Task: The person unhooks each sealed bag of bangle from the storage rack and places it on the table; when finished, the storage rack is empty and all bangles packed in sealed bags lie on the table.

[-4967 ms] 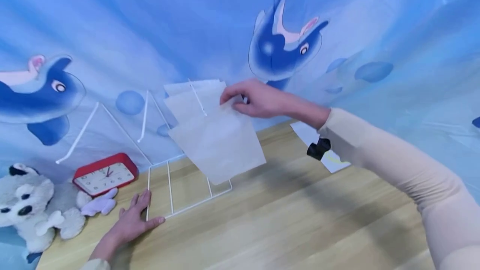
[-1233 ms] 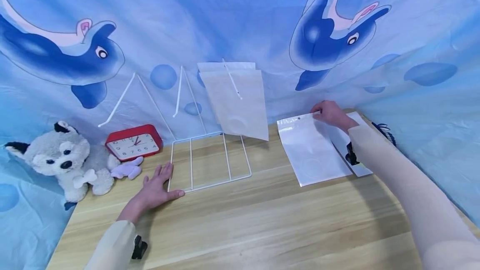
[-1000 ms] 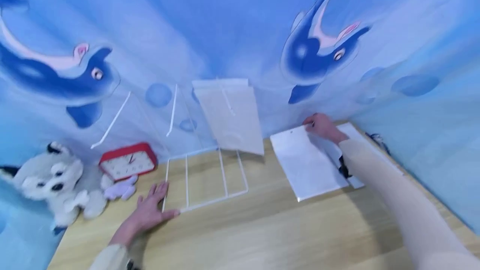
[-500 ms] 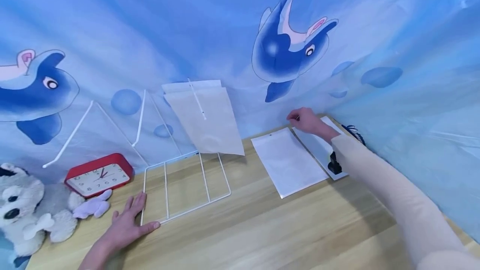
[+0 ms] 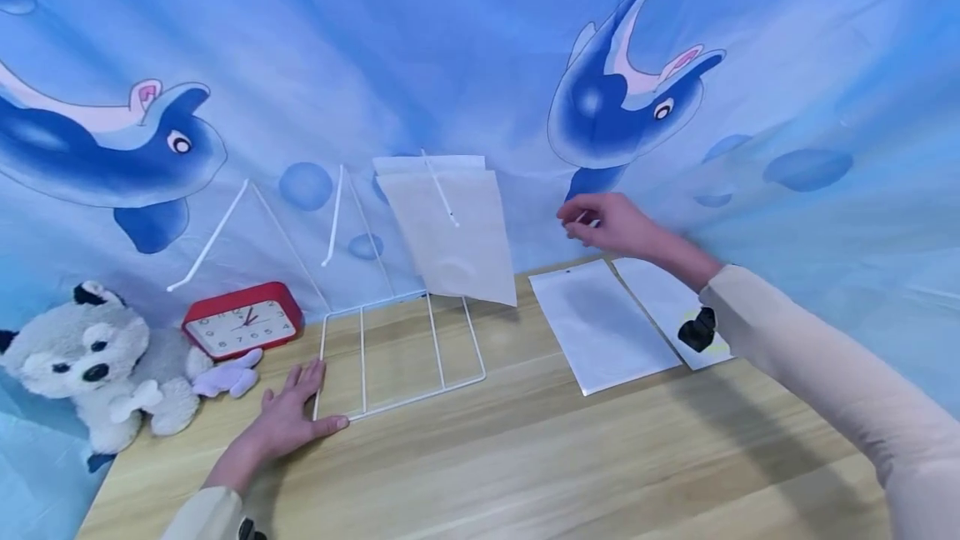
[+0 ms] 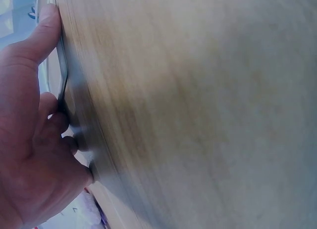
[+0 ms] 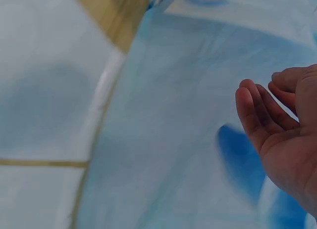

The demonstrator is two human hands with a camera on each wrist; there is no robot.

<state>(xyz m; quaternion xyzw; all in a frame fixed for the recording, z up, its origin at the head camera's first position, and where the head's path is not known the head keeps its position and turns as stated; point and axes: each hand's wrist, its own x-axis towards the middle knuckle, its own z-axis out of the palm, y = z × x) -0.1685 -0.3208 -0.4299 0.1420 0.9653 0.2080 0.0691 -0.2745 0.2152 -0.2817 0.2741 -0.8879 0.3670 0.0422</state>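
With its grip loose and empty, the right hand has just risen higher above the left sheet and right sheet, leaving both flat on the table, while the spread left hand touches the rack, whose right hook bears hung sheets.

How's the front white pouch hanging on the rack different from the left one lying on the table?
The hanging pouch dangles from the wire rack; the lying pouch is flat on the table. The hanging pouch overlaps another pouch behind it; the lying pouch sits beside a white sheet. Both are white.
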